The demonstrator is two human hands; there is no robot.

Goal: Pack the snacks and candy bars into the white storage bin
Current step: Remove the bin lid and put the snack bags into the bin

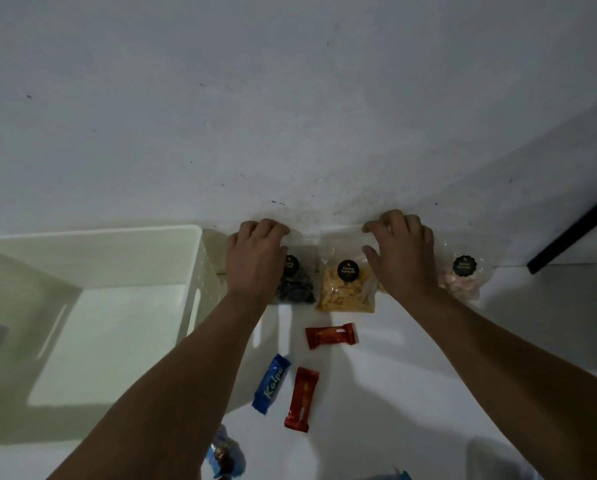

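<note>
Reaching forward: left hand (255, 251) grips dark snack bag (295, 285), right hand (402, 249) yellow snack bag (345, 289).

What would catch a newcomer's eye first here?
Both hands, left and right, reach for the tops of clear snack bags by the wall, either side of the yellow bag. Left of them stands the empty white bin; nearer lie a blue bar and two red bars.

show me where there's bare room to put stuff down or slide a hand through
Free: the white storage bin, nothing visible inside; the tabletop right of the red candy bars, below the pink snack bag. Crowded: the wall edge, where left hand and right hand grip the bag tops.
</note>
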